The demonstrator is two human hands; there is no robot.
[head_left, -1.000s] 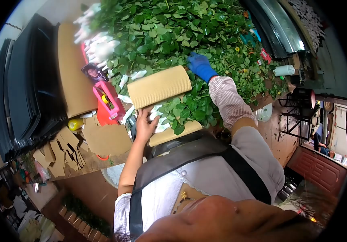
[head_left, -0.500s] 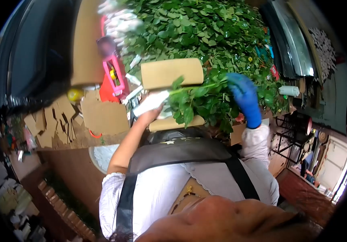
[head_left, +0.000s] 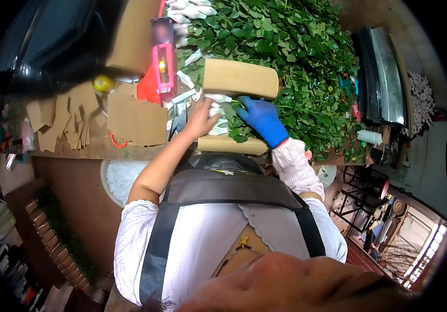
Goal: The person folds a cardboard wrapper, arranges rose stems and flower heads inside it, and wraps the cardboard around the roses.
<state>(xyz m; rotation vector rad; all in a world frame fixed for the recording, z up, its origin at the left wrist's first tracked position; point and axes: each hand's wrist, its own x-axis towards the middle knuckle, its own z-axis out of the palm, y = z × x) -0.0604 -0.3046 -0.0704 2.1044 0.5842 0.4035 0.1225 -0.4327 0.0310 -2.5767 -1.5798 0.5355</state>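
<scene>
A rose with a white-sleeved head (head_left: 217,97) lies across an unrolled sheet of corrugated cardboard (head_left: 240,78), among more white-sleeved heads. My bare left hand (head_left: 201,120) is at the heads, its fingers closed at this rose and its thumb lower down. My right hand (head_left: 261,117), in a blue glove, is closed around the green stem just right of the head; its fingertips are partly hidden by leaves. Scissors (head_left: 179,120) lie left of my left hand. The cardboard's near edge (head_left: 232,145) curls up in front of my apron.
A large heap of leafy stems (head_left: 306,62) covers the table's back and right. Left are a pink tape dispenser (head_left: 164,67), cardboard pieces (head_left: 136,120) and a yellow tape roll (head_left: 104,83). A white roll (head_left: 369,137) sits at right; a tub (head_left: 122,179) stands below the table.
The rose has come down from above the cardboard onto it. My right hand has moved left along the stem, toward the head and my left hand. The camera view has shifted.
</scene>
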